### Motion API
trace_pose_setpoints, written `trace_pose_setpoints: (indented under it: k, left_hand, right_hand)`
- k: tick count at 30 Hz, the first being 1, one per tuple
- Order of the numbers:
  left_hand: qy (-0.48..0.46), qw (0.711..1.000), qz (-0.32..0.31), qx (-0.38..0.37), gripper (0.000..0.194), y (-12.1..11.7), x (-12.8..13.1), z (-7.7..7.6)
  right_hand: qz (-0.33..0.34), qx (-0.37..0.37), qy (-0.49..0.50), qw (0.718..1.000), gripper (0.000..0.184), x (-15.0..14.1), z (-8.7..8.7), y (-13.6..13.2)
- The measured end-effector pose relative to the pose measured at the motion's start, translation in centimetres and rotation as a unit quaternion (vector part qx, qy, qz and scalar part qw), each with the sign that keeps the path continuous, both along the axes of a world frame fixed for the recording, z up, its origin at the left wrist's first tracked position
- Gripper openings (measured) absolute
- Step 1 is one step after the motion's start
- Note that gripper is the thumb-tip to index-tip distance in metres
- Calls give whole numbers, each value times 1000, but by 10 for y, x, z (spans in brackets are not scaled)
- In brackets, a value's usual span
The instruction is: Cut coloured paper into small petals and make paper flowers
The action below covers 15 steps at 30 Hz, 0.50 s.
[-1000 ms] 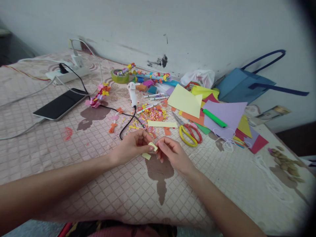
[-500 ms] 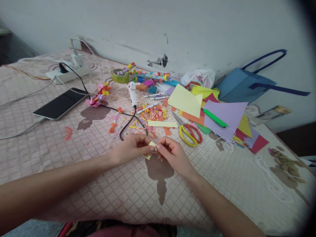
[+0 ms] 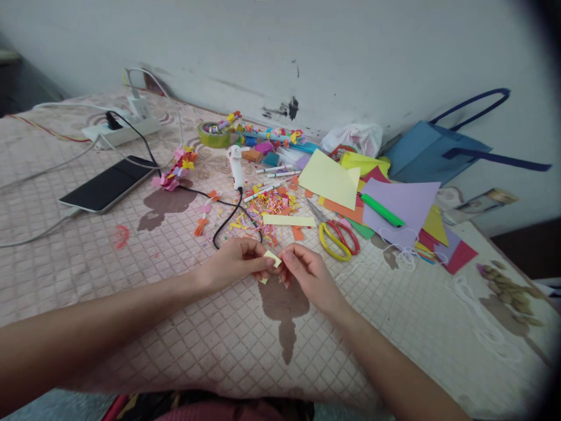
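Note:
A small pale yellow paper strip (image 3: 272, 258) sits between my two hands, folded over at its upper end. My left hand (image 3: 239, 260) pinches it between thumb and fingers, and a lower bit of the strip peeks out beneath that hand. At its right edge, the closed thumb and forefinger of my right hand (image 3: 302, 266) touch the paper. Just beyond lies another pale yellow strip (image 3: 289, 220), flat beside a heap of colourful paper scraps (image 3: 274, 203). Scissors (image 3: 335, 237) with yellow and red handles rest right of it.
A white glue gun (image 3: 235, 166) with a black cord stands behind the hands. To the left are a phone (image 3: 107, 184) and a power strip (image 3: 123, 131). Coloured paper sheets (image 3: 394, 199), a green cutter-like tool (image 3: 381, 210), white string (image 3: 405, 257) and a blue bag (image 3: 433, 152) occupy the right.
The folded end of the strip has turned slightly between my fingers, and less of its lower part shows under my left hand. Everything else on the table stays put.

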<state>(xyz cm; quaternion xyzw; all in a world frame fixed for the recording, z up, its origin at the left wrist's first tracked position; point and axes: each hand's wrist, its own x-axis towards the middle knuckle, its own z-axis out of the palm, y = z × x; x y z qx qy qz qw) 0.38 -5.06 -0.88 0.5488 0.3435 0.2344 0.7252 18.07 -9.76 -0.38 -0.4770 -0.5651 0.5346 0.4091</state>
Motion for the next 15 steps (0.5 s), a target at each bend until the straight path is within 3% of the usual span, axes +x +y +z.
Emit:
trace_pose_setpoints:
  k: [15]
  left_hand:
    - [-9, 1000, 2, 20, 19, -2, 1, 3]
  right_hand:
    - [-52, 75, -111, 990, 14, -3, 3, -3]
